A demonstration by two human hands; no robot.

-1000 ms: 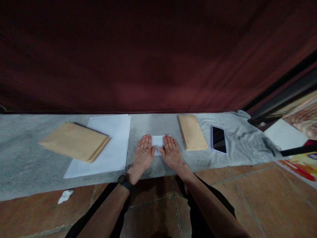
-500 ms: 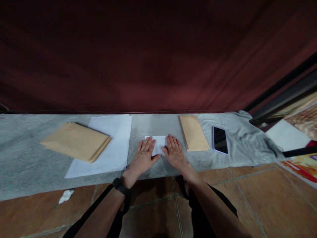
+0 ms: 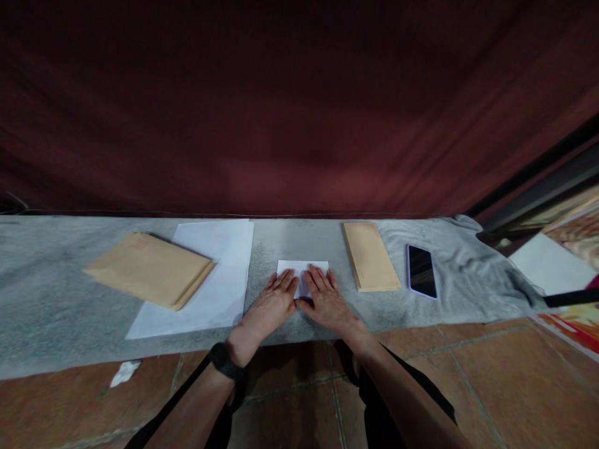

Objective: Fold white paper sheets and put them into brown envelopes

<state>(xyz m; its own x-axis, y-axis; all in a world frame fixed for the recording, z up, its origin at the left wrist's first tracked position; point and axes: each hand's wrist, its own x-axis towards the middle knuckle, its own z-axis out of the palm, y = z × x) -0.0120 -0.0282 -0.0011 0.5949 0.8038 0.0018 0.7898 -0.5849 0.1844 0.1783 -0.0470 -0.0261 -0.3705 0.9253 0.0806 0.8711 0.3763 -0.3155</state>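
A small folded white paper (image 3: pixel 299 269) lies on the grey cloth (image 3: pixel 56 293) spread over the floor. My left hand (image 3: pixel 272 304) lies flat on its near left part, fingers stretched out. My right hand (image 3: pixel 324 300) lies flat on its near right part, fingers also stretched out. The two thumbs almost touch at the paper's middle. The near half of the paper is hidden under my hands.
A stack of brown envelopes (image 3: pixel 152 269) rests on large white sheets (image 3: pixel 219 274) to the left. A single brown envelope (image 3: pixel 372 256) and a dark phone (image 3: pixel 422 271) lie to the right. A crumpled paper scrap (image 3: pixel 123 372) sits on the brown tiles.
Both hands slid back toward me and drew closer together over the folded paper, uncovering its far edge. The camera view shifted slightly.
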